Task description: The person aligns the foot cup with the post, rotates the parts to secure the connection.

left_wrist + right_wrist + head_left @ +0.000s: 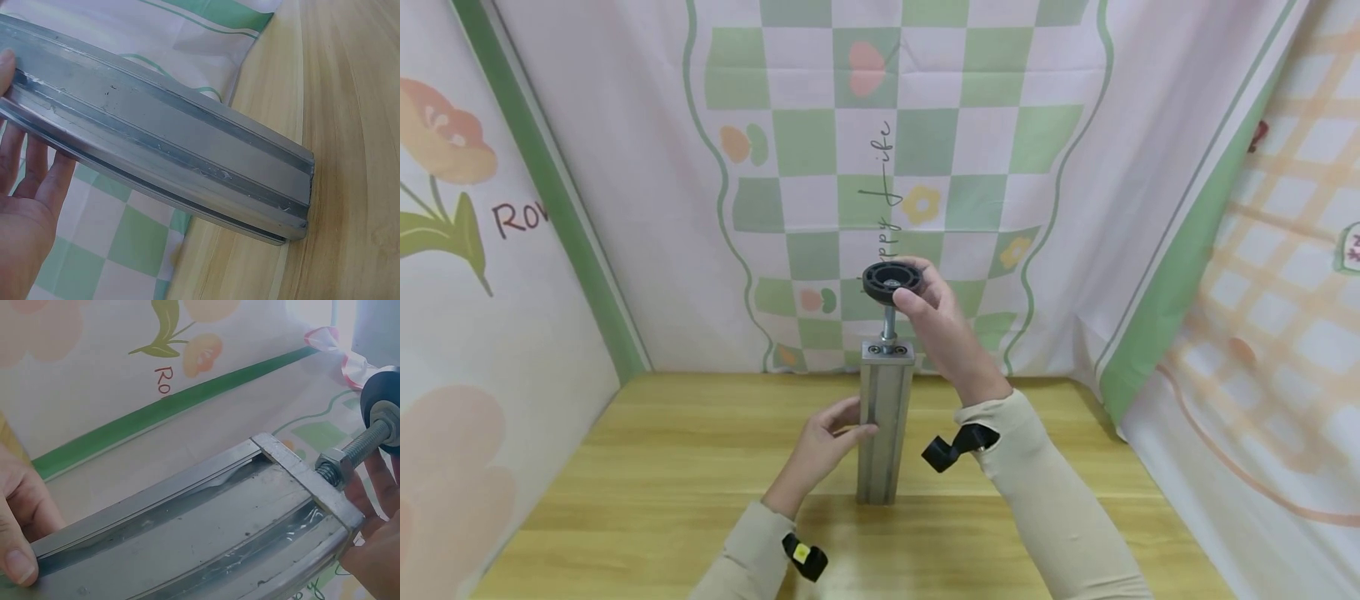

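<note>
A grey aluminium profile [883, 433] stands upright on the wooden table, its lower end visible on the wood in the left wrist view. My left hand [823, 446] grips it partway up, thumb on the near side and fingers behind. A metal end plate [306, 481] with two screws caps its top. Out of the plate rises a threaded rod [889, 322] carrying a hex nut [334, 464]. Topping the rod is a round black leveling foot [880, 287], its ribbed underside facing up. My right hand [947, 333] holds the foot's rim between thumb and fingers.
The wooden tabletop [700, 433] spreads around the profile. Behind it hangs a green-and-white checkered curtain [925, 142], and printed curtains [1285, 275] close off both sides. Each wrist carries a black camera mount [958, 446].
</note>
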Demonstrator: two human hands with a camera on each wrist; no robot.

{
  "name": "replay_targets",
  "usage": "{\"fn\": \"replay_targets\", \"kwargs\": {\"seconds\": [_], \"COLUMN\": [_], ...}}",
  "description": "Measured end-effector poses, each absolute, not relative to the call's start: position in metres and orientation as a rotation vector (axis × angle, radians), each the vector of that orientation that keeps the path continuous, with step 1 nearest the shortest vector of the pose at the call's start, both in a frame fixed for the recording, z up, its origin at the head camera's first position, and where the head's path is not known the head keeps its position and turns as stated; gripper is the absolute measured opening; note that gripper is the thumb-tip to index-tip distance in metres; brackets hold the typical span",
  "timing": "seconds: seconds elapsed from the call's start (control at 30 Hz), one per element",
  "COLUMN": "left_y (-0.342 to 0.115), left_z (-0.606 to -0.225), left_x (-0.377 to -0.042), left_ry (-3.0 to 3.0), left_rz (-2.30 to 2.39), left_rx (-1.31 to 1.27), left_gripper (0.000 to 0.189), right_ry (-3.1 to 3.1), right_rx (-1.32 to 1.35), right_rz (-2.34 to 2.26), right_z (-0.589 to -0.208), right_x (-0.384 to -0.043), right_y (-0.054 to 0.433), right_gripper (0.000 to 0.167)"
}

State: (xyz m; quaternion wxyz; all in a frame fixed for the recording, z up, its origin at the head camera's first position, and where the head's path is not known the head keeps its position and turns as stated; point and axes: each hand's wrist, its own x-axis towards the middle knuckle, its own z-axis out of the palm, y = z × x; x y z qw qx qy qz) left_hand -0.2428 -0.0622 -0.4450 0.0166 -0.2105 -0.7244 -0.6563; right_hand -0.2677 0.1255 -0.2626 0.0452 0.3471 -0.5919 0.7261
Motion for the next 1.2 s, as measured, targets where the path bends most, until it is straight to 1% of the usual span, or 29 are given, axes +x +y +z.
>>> {"fn": "replay_targets", "kwargs": {"seconds": [0.07, 0.3, 0.43, 0.53, 0.63, 0.73, 0.83, 1.03, 1.2], "left_y": [-0.062, -0.061, -0.061, -0.061, -0.061, -0.062, -0.062, -0.062, -0.063], "left_z": [-0.445, -0.445, -0.445, -0.445, -0.445, -0.445, -0.446, -0.446, -0.447], "left_x": [-0.243, -0.243, -0.243, -0.243, -0.243, -0.243, -0.243, -0.245, -0.245], "left_ry": [-2.248, -2.228, -2.218, -2.229, -2.244, -2.255, -2.259, -2.265, -2.271], "left_rz": [-2.041, -2.057, -2.07, -2.063, -2.05, -2.046, -2.048, -2.028, -2.031], "left_rx": [-0.651, -0.645, -0.644, -0.637, -0.626, -0.613, -0.606, -0.633, -0.634], "left_gripper": [0.048, 0.045, 0.044, 0.044, 0.044, 0.044, 0.044, 0.047, 0.048], "right_ry": [-1.825, -1.851, -1.877, -1.929, -1.96, -1.915, -1.851, -1.767, -1.726], "right_rx": [1.006, 0.899, 0.874, 0.888, 0.94, 1.036, 1.144, 1.266, 1.318], "right_rz": [2.209, 2.183, 2.163, 2.105, 2.049, 2.088, 2.178, 2.278, 2.307], "right_z": [-0.261, -0.257, -0.256, -0.257, -0.258, -0.26, -0.261, -0.262, -0.263], "right_x": [-0.266, -0.259, -0.257, -0.257, -0.259, -0.263, -0.266, -0.268, -0.268], "right_y": [0.124, 0.12, 0.119, 0.12, 0.123, 0.123, 0.123, 0.124, 0.124], "right_gripper": [0.088, 0.09, 0.097, 0.104, 0.105, 0.105, 0.103, 0.083, 0.076]}}
